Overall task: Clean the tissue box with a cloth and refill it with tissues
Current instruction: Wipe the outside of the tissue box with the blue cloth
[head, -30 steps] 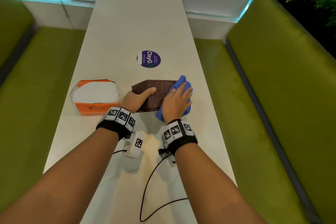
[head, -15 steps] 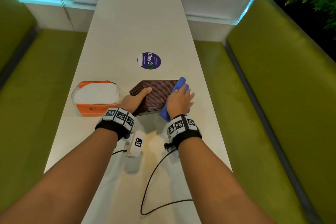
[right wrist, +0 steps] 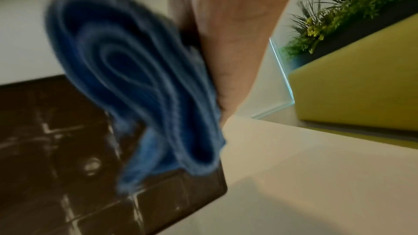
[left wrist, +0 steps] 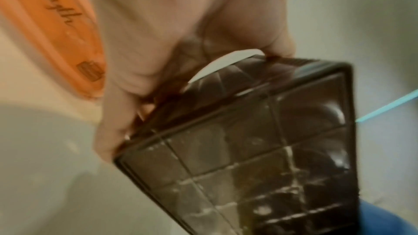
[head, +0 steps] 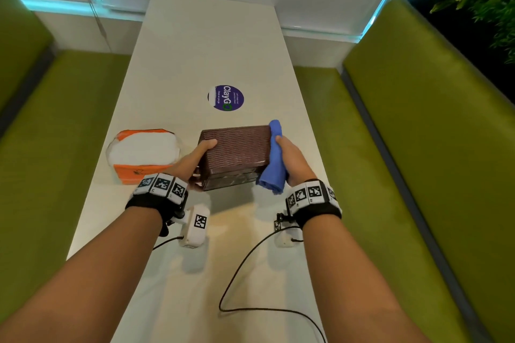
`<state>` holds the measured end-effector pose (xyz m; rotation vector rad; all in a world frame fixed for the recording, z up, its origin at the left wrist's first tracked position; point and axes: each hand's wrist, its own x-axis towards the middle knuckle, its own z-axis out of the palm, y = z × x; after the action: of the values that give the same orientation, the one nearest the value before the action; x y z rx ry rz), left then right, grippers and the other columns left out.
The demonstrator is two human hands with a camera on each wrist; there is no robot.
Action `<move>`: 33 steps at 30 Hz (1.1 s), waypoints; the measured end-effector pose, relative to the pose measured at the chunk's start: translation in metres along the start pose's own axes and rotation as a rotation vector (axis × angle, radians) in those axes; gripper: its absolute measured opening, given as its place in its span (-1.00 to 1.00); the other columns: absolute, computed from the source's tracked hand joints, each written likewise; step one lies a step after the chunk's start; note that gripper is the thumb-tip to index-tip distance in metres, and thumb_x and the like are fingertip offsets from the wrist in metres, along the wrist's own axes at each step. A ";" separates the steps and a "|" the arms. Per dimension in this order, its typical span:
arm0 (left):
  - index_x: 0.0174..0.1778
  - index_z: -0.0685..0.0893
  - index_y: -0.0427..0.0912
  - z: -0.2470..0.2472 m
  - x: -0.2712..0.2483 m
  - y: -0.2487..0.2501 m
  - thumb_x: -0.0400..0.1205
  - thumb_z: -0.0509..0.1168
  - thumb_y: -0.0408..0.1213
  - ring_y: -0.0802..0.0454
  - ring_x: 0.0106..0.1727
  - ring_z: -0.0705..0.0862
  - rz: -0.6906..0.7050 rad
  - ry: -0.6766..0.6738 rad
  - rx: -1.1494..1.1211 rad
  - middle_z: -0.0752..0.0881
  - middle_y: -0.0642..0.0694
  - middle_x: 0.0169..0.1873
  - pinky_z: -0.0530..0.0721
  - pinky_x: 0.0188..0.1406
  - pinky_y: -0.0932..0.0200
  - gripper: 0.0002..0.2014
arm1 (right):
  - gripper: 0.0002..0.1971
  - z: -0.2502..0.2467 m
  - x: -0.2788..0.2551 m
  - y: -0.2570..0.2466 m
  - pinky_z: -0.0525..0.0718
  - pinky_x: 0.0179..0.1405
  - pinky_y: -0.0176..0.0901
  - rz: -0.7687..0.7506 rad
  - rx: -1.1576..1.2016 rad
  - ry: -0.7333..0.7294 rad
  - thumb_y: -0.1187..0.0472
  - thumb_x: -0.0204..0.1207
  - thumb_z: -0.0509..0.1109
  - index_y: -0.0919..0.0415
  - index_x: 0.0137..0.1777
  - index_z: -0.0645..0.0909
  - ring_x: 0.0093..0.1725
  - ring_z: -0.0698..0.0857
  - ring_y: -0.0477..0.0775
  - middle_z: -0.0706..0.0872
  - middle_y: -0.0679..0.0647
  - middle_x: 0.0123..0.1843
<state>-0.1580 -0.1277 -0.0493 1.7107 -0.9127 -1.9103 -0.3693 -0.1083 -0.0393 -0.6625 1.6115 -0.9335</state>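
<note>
The brown woven tissue box (head: 235, 152) is tipped up off the white table (head: 195, 44), its ribbed underside (left wrist: 260, 158) turned toward me. My left hand (head: 195, 161) grips the box's left end, thumb on the woven side and fingers curled under the edge (left wrist: 126, 113). My right hand (head: 292, 160) holds a folded blue cloth (head: 274, 159) against the box's right end; the wrist view shows the cloth's rolled layers (right wrist: 140, 78) over the dark box (right wrist: 56, 149). An orange pack of white tissues (head: 143, 154) lies to the left of the box.
A round purple sticker (head: 226, 97) lies on the table beyond the box. Green benches (head: 418, 147) run along both sides. Black cables (head: 250, 287) from the wrist cameras trail over the near table. Plants (right wrist: 339, 12) stand behind the right bench.
The box has been tipped up from the table so its underside faces me. The right hand turned from lying flat on the cloth to pressing it against the box's right end.
</note>
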 end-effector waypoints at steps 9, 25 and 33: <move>0.12 0.68 -0.03 0.001 0.001 -0.015 0.58 0.09 0.21 -0.09 -0.09 0.80 0.034 -0.228 -0.360 0.84 -0.10 -0.09 0.77 -0.12 -0.16 -0.54 | -0.63 -0.013 -0.019 -0.015 0.57 0.05 -0.26 -0.172 -0.297 -0.104 0.25 0.52 0.34 0.26 0.33 0.47 0.01 0.49 0.02 0.56 0.09 -0.01; 0.29 0.59 -0.24 0.033 -0.011 0.001 0.34 0.22 0.47 -0.01 -0.07 0.72 0.102 -0.043 0.012 0.73 -0.13 0.09 0.68 -0.08 0.12 -0.12 | -0.48 0.035 -0.035 0.001 0.42 0.42 0.11 -0.438 -0.793 0.248 0.09 0.74 -0.03 0.10 0.68 0.02 0.44 0.42 0.31 0.27 0.22 0.62; 0.25 0.67 -0.28 0.028 0.000 0.004 0.01 0.51 0.39 -0.17 0.04 0.76 0.061 -0.087 -0.005 0.80 -0.22 -0.02 0.70 0.19 -0.08 0.02 | -0.45 0.055 -0.040 0.006 -0.06 0.70 0.10 -0.602 -1.063 0.209 0.11 0.73 -0.05 0.16 0.69 -0.05 0.72 -0.08 0.23 -0.05 0.17 0.73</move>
<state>-0.1857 -0.1248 -0.0457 1.5896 -0.9796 -1.9583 -0.3061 -0.0849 -0.0273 -1.9034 2.1085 -0.4774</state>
